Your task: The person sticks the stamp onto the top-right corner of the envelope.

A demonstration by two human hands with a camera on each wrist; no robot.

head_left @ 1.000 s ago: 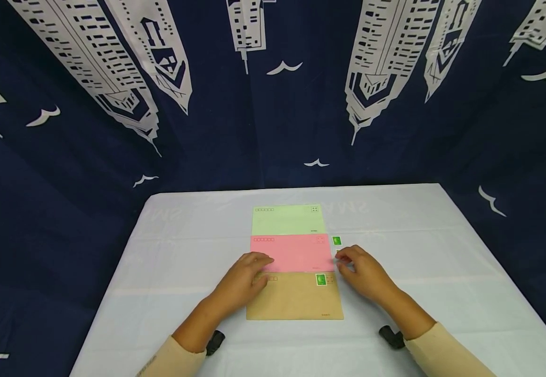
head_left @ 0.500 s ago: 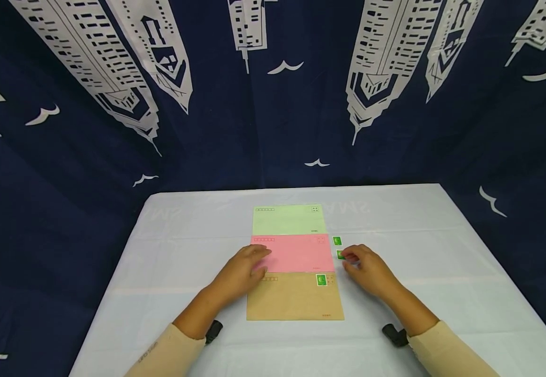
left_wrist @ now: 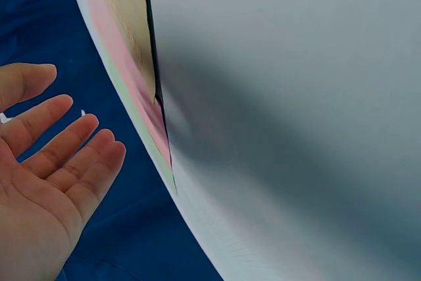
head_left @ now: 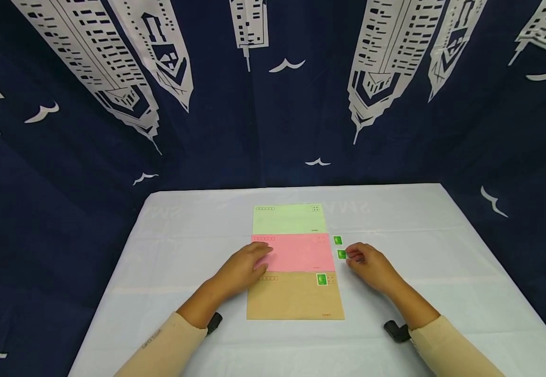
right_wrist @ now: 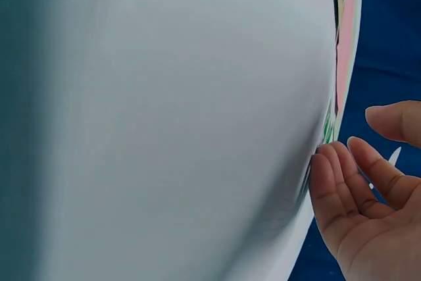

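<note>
Three envelopes lie in a column: a green envelope (head_left: 287,220) at the back, a pink envelope (head_left: 296,254) in the middle and a brown envelope (head_left: 291,301) in front. My left hand (head_left: 242,269) is over the left ends of the pink and brown ones, fingers loosely spread in the left wrist view. My right hand (head_left: 372,266) has its fingertips at the edge of a small green stamp (head_left: 341,254) right of the pink envelope. Its thumb stands apart from the fingers in the right wrist view. Another stamp (head_left: 337,240) lies just behind, and a third stamp (head_left: 322,279) is on the brown envelope.
A white cloth (head_left: 423,225) covers the table. Behind it hangs a dark blue curtain (head_left: 282,120) with white building and bird prints. Black wrist devices (head_left: 397,331) sit at both sleeve cuffs.
My right hand has moved right, away from the pink envelope's edge, uncovering the nearer loose stamp. The left hand has shifted slightly back over the pink envelope.
</note>
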